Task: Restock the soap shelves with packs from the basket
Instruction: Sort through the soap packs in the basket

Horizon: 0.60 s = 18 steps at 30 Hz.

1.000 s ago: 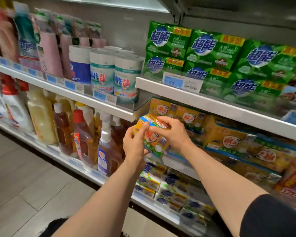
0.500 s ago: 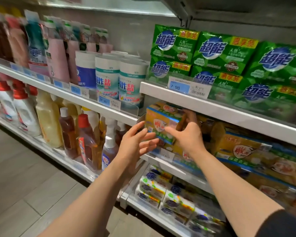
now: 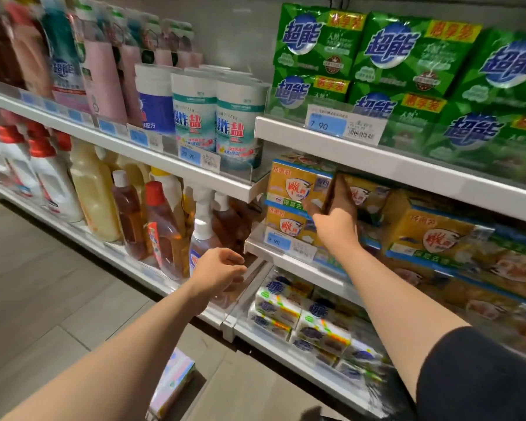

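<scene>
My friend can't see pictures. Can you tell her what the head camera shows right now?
A person's right hand reaches into a shop shelf, fingers against a yellow soap pack stacked on another. The left hand hangs loosely curled and empty below. Green packs fill the shelf above, and bottles stand to the left.

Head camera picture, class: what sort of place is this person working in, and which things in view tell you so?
Most likely a shop's cleaning-products aisle. White metal shelves carry blue price labels on their front edges, and identical goods stand in rows: green soap packs, yellow soap packs and white-capped detergent bottles.
</scene>
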Motion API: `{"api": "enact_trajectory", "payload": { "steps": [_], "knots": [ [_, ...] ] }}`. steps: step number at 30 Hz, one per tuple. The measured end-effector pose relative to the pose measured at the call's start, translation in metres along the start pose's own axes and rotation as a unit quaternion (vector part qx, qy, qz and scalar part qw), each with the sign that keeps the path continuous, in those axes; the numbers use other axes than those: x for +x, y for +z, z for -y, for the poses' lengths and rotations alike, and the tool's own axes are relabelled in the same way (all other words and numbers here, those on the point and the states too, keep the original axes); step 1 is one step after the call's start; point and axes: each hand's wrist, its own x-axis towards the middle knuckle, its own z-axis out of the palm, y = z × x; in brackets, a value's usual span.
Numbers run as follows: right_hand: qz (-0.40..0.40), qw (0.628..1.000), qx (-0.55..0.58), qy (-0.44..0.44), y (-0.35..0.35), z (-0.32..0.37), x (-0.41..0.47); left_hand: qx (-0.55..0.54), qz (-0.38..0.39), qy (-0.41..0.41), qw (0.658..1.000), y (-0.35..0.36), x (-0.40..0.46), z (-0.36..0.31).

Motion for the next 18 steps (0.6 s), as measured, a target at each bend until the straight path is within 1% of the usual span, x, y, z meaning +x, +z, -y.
{"api": "enact_trajectory", "payload": {
  "steps": [1,2,4,5,6,7,8,9,10,11,12,13,14,16,18],
  "knots": [
    [-0.063,0.996,-0.018,-0.059,0.008,-0.005,-0.008,0.011,-0.003,-0.004,1.000,-0.003,-0.001,0.007],
    [-0.129,0.984,-0.048,-0.116,0.018,-0.012,-0.016,0.023,-0.004,-0.010,1.000,-0.007,-0.002,0.015],
    [-0.229,0.943,-0.092,-0.223,0.043,-0.031,-0.034,0.053,-0.004,-0.028,0.998,-0.014,-0.008,0.036],
    [-0.242,0.930,-0.085,-0.262,0.059,-0.041,-0.044,0.066,-0.011,-0.044,0.997,-0.019,-0.012,0.051],
    [-0.229,0.928,-0.074,-0.286,0.076,-0.052,-0.056,0.075,-0.021,-0.064,0.995,-0.024,-0.016,0.068],
    [-0.183,0.938,-0.065,-0.288,0.095,-0.068,-0.068,0.091,-0.031,-0.091,0.991,-0.031,-0.020,0.088],
    [-0.109,0.952,-0.061,-0.280,0.112,-0.082,-0.080,0.114,-0.035,-0.121,0.985,-0.039,-0.025,0.110],
    [-0.010,0.963,-0.060,-0.262,0.129,-0.098,-0.093,0.151,-0.035,-0.153,0.976,-0.046,-0.030,0.130],
    [0.089,0.964,-0.068,-0.241,0.146,-0.113,-0.105,0.197,-0.031,-0.182,0.963,-0.053,-0.034,0.151],
    [0.182,0.954,-0.090,-0.221,0.161,-0.126,-0.117,0.245,-0.029,-0.206,0.947,-0.058,-0.038,0.169],
    [0.255,0.938,-0.118,-0.205,0.174,-0.138,-0.129,0.288,-0.027,-0.224,0.931,-0.061,-0.042,0.185],
    [0.307,0.923,-0.139,-0.187,0.187,-0.149,-0.139,0.315,-0.026,-0.234,0.919,-0.061,-0.045,0.198],
    [0.342,0.914,-0.148,-0.162,0.199,-0.158,-0.147,0.329,-0.025,-0.238,0.914,-0.059,-0.046,0.209],
    [0.382,0.906,-0.144,-0.109,0.220,-0.167,-0.156,0.336,-0.025,-0.235,0.912,-0.050,-0.044,0.229],
    [0.405,0.897,-0.151,-0.090,0.241,-0.172,-0.157,0.331,-0.042,-0.225,0.915,-0.041,-0.037,0.249]
  ]
}}
